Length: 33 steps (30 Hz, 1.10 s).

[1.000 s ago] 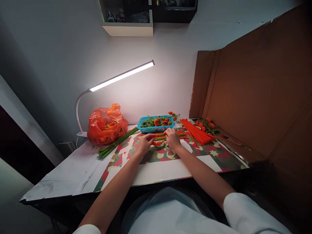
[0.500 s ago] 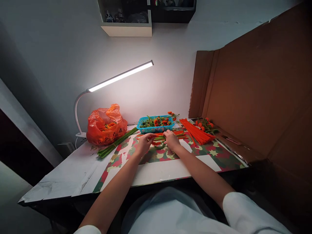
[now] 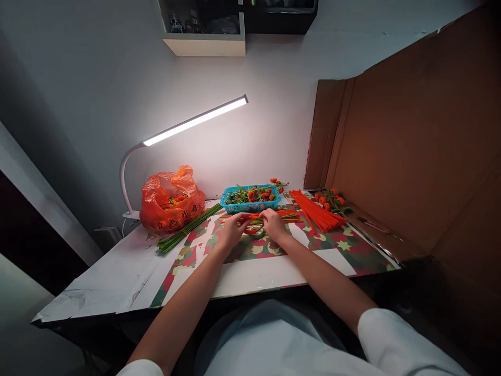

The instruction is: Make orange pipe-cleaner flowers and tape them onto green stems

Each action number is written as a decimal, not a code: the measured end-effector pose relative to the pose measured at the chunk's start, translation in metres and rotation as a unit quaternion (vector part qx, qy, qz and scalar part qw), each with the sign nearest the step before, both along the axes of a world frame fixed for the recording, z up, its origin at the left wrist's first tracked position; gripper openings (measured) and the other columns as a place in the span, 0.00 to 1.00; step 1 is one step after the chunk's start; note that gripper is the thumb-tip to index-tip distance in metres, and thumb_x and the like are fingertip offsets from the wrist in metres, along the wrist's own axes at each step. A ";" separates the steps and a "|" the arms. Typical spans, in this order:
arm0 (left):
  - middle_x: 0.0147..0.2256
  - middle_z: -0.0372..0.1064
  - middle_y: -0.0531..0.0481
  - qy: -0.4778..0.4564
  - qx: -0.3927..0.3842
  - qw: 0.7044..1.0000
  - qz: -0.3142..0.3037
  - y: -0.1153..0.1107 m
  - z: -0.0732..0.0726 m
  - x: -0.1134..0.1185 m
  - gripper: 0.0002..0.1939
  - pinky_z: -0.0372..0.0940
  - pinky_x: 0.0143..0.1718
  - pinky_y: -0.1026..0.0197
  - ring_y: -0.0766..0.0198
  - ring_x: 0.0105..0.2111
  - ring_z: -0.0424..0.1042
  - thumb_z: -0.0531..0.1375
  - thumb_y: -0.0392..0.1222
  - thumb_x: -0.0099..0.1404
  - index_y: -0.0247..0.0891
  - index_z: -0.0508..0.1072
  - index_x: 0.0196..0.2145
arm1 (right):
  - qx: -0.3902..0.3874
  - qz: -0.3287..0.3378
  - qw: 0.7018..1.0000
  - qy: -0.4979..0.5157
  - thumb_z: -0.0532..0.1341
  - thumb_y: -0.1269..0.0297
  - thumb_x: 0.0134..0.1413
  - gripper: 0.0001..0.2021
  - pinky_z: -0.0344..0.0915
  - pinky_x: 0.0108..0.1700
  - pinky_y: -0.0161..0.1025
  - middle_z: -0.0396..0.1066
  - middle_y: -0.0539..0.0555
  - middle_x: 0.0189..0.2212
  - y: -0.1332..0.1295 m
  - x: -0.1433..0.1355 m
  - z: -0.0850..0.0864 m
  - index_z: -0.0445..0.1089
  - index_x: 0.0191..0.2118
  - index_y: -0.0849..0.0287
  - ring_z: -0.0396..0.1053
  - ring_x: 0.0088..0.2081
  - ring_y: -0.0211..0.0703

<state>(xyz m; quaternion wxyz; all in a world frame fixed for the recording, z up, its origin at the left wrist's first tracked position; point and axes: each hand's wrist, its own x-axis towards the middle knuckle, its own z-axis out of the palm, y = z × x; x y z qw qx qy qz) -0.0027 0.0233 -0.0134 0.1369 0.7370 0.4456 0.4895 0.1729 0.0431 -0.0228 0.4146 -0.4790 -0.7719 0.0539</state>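
Over the middle of the table, my left hand point(image 3: 236, 227) and my right hand point(image 3: 274, 224) face each other with a small gap between them. The fingers of both are pinched together; what lies in them is too small to make out. Just below the fingertips, a green ring point(image 3: 257, 234), like a roll of tape, lies on the patterned sheet with a bit of orange beside it. Behind the hands, loose orange and green fuzzy stems point(image 3: 291, 218) lie crosswise. Beyond them stands a blue basket point(image 3: 230, 209) of orange flowers with green stems.
A red plastic bag point(image 3: 160, 201) with orange pieces inside sits left, beside a bundle of green stems point(image 3: 182, 234). Orange stems point(image 3: 319, 211) fan out right, near more orange flowers point(image 3: 329, 200). A lit lamp point(image 3: 195, 121) hangs above; cardboard point(image 3: 407, 146) walls the right side.
The hands keep nearly the same place and pinch, with small shifts of the fingers. The whole view has moved slightly; the objects on the table stay where they were.
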 end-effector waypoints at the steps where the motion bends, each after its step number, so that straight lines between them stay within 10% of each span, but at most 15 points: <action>1: 0.37 0.77 0.48 -0.025 -0.004 1.000 0.012 0.001 0.000 -0.001 0.12 0.70 0.36 0.59 0.61 0.33 0.76 0.61 0.41 0.58 0.40 0.75 0.41 | -0.006 0.000 0.999 0.041 0.51 0.76 0.55 0.11 0.59 0.34 0.35 0.67 0.54 0.32 0.001 0.000 -0.001 0.70 0.32 0.59 0.64 0.34 0.41; 10: 0.32 0.77 0.46 -0.194 -0.072 0.978 0.008 0.012 -0.008 -0.001 0.13 0.73 0.30 0.58 0.59 0.30 0.77 0.62 0.47 0.56 0.36 0.76 0.37 | -0.014 0.025 0.989 0.142 0.54 0.72 0.51 0.07 0.62 0.34 0.36 0.69 0.52 0.28 0.001 -0.001 -0.003 0.68 0.29 0.59 0.67 0.30 0.41; 33: 0.35 0.77 0.47 -0.062 -0.015 0.998 0.010 0.004 -0.001 -0.002 0.13 0.71 0.33 0.60 0.61 0.32 0.76 0.62 0.44 0.56 0.39 0.76 0.39 | 0.007 0.031 0.993 0.111 0.54 0.74 0.49 0.08 0.63 0.36 0.37 0.71 0.54 0.28 -0.003 -0.004 0.001 0.69 0.28 0.60 0.68 0.32 0.41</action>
